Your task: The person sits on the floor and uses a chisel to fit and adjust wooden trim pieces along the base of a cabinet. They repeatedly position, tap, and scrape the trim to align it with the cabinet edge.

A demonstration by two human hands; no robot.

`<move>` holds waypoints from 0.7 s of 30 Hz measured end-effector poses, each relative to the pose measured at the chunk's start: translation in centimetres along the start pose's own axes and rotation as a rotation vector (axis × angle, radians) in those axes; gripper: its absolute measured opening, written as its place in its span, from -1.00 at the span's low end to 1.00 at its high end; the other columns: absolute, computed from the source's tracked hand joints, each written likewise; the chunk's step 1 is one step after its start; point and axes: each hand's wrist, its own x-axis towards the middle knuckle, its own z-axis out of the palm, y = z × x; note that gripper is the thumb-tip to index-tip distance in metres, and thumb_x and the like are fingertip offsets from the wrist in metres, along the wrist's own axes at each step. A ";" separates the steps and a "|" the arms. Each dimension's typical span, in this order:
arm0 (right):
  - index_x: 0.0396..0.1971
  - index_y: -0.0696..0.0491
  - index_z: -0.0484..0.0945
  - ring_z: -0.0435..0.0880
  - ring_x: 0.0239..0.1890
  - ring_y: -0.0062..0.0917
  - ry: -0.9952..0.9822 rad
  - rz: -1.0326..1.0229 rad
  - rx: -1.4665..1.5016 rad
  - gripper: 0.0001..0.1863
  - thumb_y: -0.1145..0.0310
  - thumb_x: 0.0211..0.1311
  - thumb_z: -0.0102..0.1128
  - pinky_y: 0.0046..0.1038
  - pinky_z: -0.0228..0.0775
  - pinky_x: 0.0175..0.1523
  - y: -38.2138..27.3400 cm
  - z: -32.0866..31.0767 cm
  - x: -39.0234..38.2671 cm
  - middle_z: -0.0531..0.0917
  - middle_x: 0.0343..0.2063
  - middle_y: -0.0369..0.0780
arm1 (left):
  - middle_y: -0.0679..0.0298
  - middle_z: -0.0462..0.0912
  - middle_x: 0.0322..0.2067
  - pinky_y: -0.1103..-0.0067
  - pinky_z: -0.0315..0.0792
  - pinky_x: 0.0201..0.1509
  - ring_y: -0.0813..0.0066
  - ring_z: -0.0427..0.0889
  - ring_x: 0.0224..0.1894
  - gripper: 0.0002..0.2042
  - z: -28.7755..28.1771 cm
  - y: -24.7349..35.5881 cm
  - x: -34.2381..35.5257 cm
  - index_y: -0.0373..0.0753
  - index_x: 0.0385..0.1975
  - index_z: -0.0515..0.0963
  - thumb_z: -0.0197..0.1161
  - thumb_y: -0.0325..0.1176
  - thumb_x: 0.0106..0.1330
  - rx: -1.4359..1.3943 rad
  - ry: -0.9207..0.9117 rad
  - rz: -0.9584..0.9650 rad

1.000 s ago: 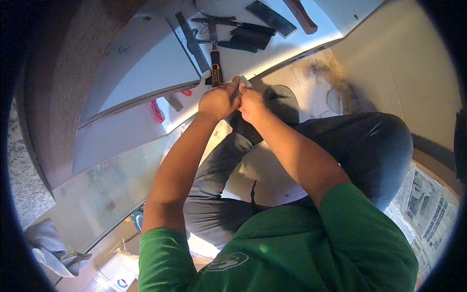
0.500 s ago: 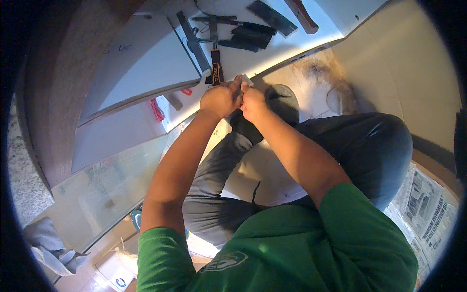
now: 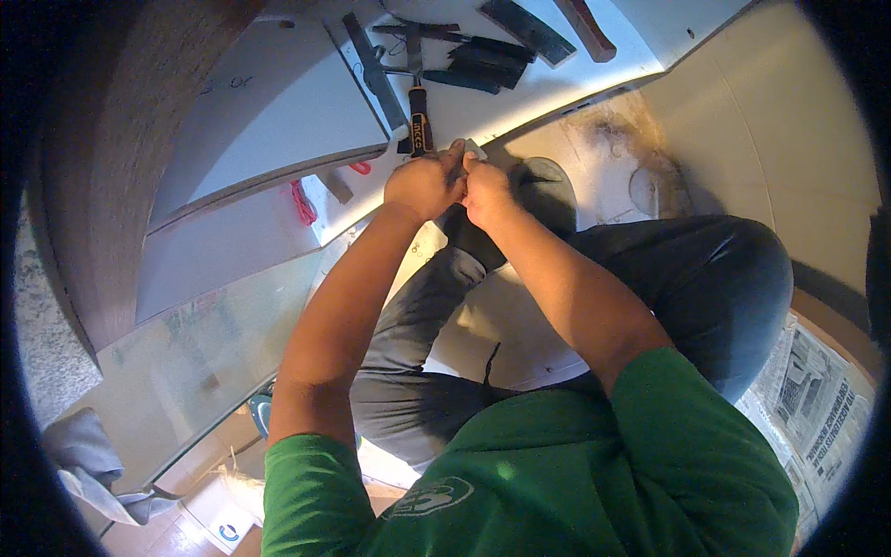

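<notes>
My two hands meet above my lower leg, at the front edge of the white work surface (image 3: 557, 84). Between their fingertips a small pale, flat piece (image 3: 475, 148) sticks out; its lower part is hidden by the fingers. My left hand (image 3: 419, 188) is closed, its fingers bent toward the piece. Pressed against it from the other side is my right hand (image 3: 486, 192), also closed, thumb on the piece. Just beyond the left hand lies a hammer with a black and orange handle (image 3: 419, 121).
Several dark flat tools (image 3: 487, 63), a long grey metal bar (image 3: 374, 72) and a wooden-handled tool (image 3: 587, 32) lie on the surface. A red cord bundle (image 3: 303, 202) is at the left. A glass sheet (image 3: 213, 362) leans lower left; a grey cloth (image 3: 88, 455) hangs there. Newspaper (image 3: 807, 408) lies right.
The view has shifted slightly, so the tools appear a little to the right and higher. Both hands stay together on the pale piece, with almost no movement.
</notes>
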 end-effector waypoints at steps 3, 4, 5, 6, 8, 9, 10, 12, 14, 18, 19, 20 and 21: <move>-0.10 0.01 0.55 0.51 -0.40 -0.51 -0.026 -0.004 -0.018 -0.77 0.16 0.60 0.11 -0.32 0.45 -0.26 0.4 -0.5 0.6 0.56 -0.32 -0.32 | 0.04 0.72 0.03 0.18 0.63 0.08 0.01 0.74 0.02 -0.32 -0.9 0.4 -0.1 0.02 0.49 0.31 0.17 0.03 0.35 -0.025 0.006 0.010; -0.10 0.02 0.55 0.51 -0.40 -0.51 -0.019 0.007 -0.026 -0.77 0.16 0.60 0.11 -0.33 0.45 -0.26 0.6 -0.3 0.2 0.56 -0.32 -0.32 | 0.04 0.72 0.02 0.19 0.63 0.08 0.02 0.74 0.01 -0.32 -0.7 0.4 -0.2 0.02 0.49 0.32 0.17 0.03 0.35 -0.023 0.007 0.010; -0.10 0.02 0.55 0.51 -0.40 -0.51 -0.011 0.018 -0.033 -0.77 0.16 0.61 0.10 -0.33 0.44 -0.26 0.5 -0.2 0.0 0.56 -0.33 -0.32 | 0.05 0.73 0.02 0.19 0.64 0.07 0.02 0.74 0.00 -0.33 -0.6 0.3 -0.4 0.02 0.48 0.33 0.17 0.03 0.35 -0.021 0.008 0.010; -0.10 0.02 0.54 0.51 -0.41 -0.51 0.008 0.008 -0.040 -0.77 0.16 0.60 0.11 -0.34 0.44 -0.27 0.1 -0.2 0.0 0.56 -0.34 -0.32 | 0.05 0.73 0.01 0.19 0.64 0.07 0.03 0.75 0.00 -0.33 -0.5 0.3 -0.4 0.02 0.48 0.33 0.16 0.03 0.36 -0.019 0.009 0.012; -0.11 0.02 0.54 0.51 -0.41 -0.51 0.043 -0.004 -0.057 -0.78 0.17 0.60 0.11 -0.34 0.44 -0.27 -0.4 0.2 -0.6 0.55 -0.36 -0.32 | 0.05 0.73 0.00 0.19 0.64 0.05 0.03 0.75 -0.02 -0.33 -0.7 0.5 -0.5 0.02 0.48 0.34 0.16 0.03 0.36 -0.013 -0.016 0.003; -0.12 0.03 0.54 0.53 -0.44 -0.49 0.055 -0.012 -0.061 -0.74 0.13 0.61 0.08 -0.33 0.45 -0.30 -0.2 0.2 -0.9 0.56 -0.39 -0.30 | 0.05 0.73 -0.01 0.18 0.65 0.04 0.03 0.75 -0.03 -0.34 -0.8 0.5 -0.4 0.02 0.48 0.34 0.16 0.03 0.36 -0.010 -0.028 -0.001; -0.12 0.04 0.54 0.55 -0.46 -0.47 0.058 -0.027 -0.068 -0.70 0.10 0.62 0.04 -0.31 0.45 -0.33 -0.4 0.5 -1.0 0.57 -0.41 -0.28 | 0.04 0.73 -0.01 0.18 0.65 0.04 0.03 0.76 -0.04 -0.33 -0.5 0.3 -0.2 0.02 0.48 0.34 0.16 0.04 0.36 -0.017 0.013 0.012; -0.12 0.04 0.54 0.54 -0.49 -0.47 0.044 -0.025 -0.069 -0.71 0.11 0.62 0.05 -0.31 0.44 -0.35 -0.4 0.7 -1.3 0.57 -0.41 -0.28 | 0.03 0.73 -0.02 0.18 0.65 0.02 0.03 0.76 -0.06 -0.33 1.1 -0.5 0.0 0.02 0.48 0.34 0.16 0.05 0.36 -0.027 0.081 0.037; -0.09 0.04 0.54 0.47 -0.51 -0.51 0.023 -0.007 -0.062 -0.80 0.21 0.59 0.13 -0.36 0.39 -0.36 -0.8 0.5 -1.4 0.55 -0.37 -0.31 | 0.02 0.73 -0.02 0.18 0.64 0.04 0.02 0.76 -0.04 -0.32 1.0 -0.3 0.1 0.02 0.48 0.34 0.16 0.07 0.35 0.001 0.045 0.012; -0.13 0.04 0.54 0.42 -0.57 -0.53 0.066 -0.001 -0.002 -0.82 0.24 0.59 0.12 -0.37 0.32 -0.42 -0.9 0.8 -1.1 0.51 -0.42 -0.32 | 0.01 0.72 0.00 0.19 0.62 0.09 0.02 0.74 -0.01 -0.31 0.3 0.0 -0.1 0.03 0.49 0.32 0.15 0.08 0.36 -0.028 0.042 0.026; -0.14 0.04 0.54 0.41 -0.58 -0.53 0.058 -0.007 0.010 -0.83 0.25 0.59 0.12 -0.37 0.31 -0.43 -0.9 0.6 -0.9 0.49 -0.43 -0.32 | 0.02 0.72 0.00 0.20 0.62 0.11 0.02 0.74 0.00 -0.31 0.1 0.2 0.0 0.03 0.49 0.32 0.15 0.07 0.35 -0.025 0.029 0.020; -0.15 0.03 0.54 0.39 -0.59 -0.54 0.050 -0.013 0.023 -0.84 0.25 0.59 0.12 -0.38 0.29 -0.43 -0.9 0.5 -0.7 0.48 -0.44 -0.33 | 0.02 0.72 0.00 0.20 0.61 0.12 0.02 0.74 0.01 -0.32 -0.2 0.4 0.1 0.03 0.49 0.32 0.15 0.07 0.35 -0.020 0.015 0.014; -0.16 0.02 0.54 0.39 -0.59 -0.54 0.053 -0.016 0.019 -0.84 0.25 0.60 0.12 -0.38 0.30 -0.43 -0.9 0.4 -0.5 0.47 -0.45 -0.33 | 0.02 0.72 0.00 0.20 0.61 0.14 0.02 0.73 0.02 -0.32 -0.4 0.6 0.2 0.03 0.49 0.32 0.15 0.06 0.35 -0.016 0.001 0.009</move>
